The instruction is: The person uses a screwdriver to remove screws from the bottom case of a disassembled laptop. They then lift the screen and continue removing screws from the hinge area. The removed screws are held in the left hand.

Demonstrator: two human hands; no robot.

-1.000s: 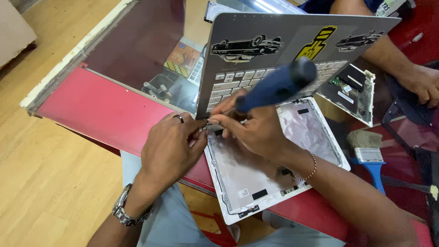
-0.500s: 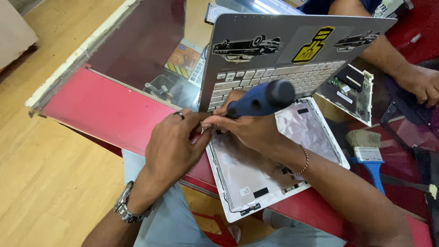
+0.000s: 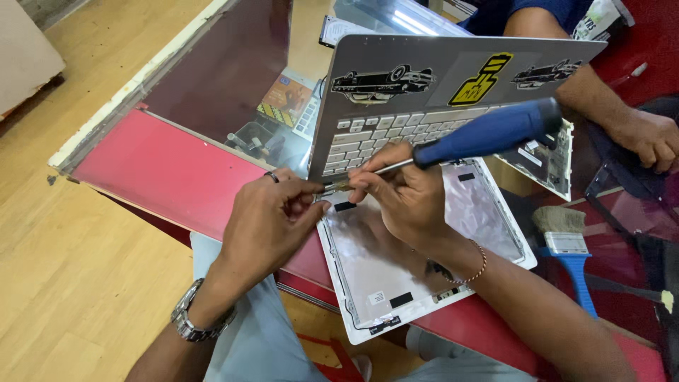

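The right hand [image 3: 407, 194] grips a blue-handled screwdriver [image 3: 488, 133], its shaft slanting down to the hinge corner of an opened white laptop [image 3: 396, 269] lying on the red counter [image 3: 163, 173]. The left hand [image 3: 272, 223] is closed, fingertips pinched at that same corner — touching the tip. The stickered keyboard half [image 3: 424, 92] stands tilted behind, hiding the counter beyond. A blue-handled brush [image 3: 566, 244] lies just beside — another person's hand [image 3: 647, 138] rests farther right.

**What my bench carries**

My bench [image 3: 163, 170] is red-topped, with a glass panel beyond. On it lies a white laptop lid shell [image 3: 417, 276]. Right of that shell lies a blue-handled brush [image 3: 566, 240]; behind the shell rests a stickered grey laptop [image 3: 424, 92].
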